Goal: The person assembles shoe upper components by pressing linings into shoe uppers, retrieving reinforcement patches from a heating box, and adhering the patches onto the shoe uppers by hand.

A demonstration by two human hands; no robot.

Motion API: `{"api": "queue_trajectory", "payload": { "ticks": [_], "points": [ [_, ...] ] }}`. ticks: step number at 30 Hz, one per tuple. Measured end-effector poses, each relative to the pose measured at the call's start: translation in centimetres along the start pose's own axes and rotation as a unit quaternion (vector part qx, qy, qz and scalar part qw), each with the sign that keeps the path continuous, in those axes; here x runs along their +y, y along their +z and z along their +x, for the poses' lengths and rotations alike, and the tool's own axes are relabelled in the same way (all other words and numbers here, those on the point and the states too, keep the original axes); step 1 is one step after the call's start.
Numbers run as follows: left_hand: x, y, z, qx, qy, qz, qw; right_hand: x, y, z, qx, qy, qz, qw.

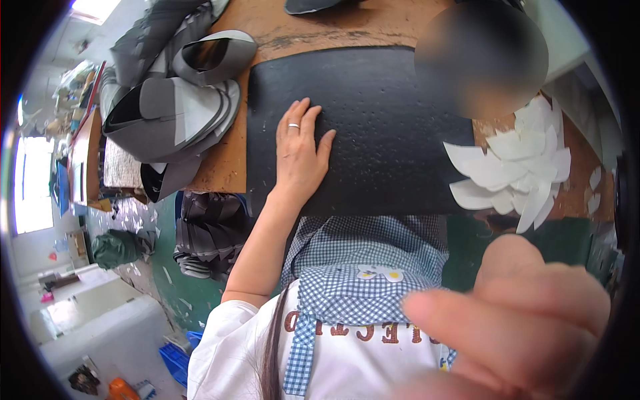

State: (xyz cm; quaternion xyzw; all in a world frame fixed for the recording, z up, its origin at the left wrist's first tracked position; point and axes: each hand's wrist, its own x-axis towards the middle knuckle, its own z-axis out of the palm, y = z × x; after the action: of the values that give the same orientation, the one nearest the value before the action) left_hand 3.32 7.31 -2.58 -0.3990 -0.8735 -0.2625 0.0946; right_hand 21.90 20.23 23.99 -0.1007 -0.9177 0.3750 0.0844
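My left hand [301, 150] lies flat, palm down, on a black cutting mat [387, 127] that covers the middle of the wooden workbench. Its fingers are spread, it holds nothing, and one finger has a ring. My right hand [527, 320] is raised very close to the camera at the lower right. It is large and blurred, its fingers point left, and whether it holds anything does not show. A blue checked apron over a white shirt [360, 293] fills the lower middle.
A fan of white cut pieces [517, 170] lies on the mat's right edge. Stacks of grey cut material [173, 110] sit at the bench's left. A blurred patch [480, 57] hides the upper right. Bags, boxes and scraps lie on the green floor [167, 280] at left.
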Motion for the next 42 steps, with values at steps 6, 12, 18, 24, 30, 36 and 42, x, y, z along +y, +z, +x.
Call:
{"api": "queue_trajectory", "payload": {
  "ticks": [6,12,18,24,30,36,42],
  "points": [
    [-0.3,0.3,-0.7,0.036,0.009,-0.01,0.999,5.5,7.4,3.1,0.185,-0.405,0.002,0.896],
    [0.6,-0.1,-0.8,0.005,0.002,-0.013,1.0,13.9,12.4,2.6,0.107,-0.254,0.116,0.954],
    [0.6,-0.4,-0.5,0.012,-0.007,-0.019,1.0,15.9,13.2,2.7,0.104,-0.16,0.21,0.959],
    [0.2,-0.8,-0.2,0.033,-0.002,-0.005,0.999,15.6,13.6,3.5,0.097,-0.098,0.23,0.963],
    [0.7,0.5,-0.6,0.046,0.004,-0.031,0.998,17.5,15.8,2.4,0.075,-0.102,0.179,0.976],
    [0.7,0.3,-0.7,0.054,0.013,-0.049,0.997,15.9,16.6,2.9,0.116,0.016,0.239,0.964],
    [-2.9,-7.2,4.8,0.108,0.066,0.034,0.991,18.5,18.0,3.7,0.084,-0.029,0.246,0.965]
  ]
}}
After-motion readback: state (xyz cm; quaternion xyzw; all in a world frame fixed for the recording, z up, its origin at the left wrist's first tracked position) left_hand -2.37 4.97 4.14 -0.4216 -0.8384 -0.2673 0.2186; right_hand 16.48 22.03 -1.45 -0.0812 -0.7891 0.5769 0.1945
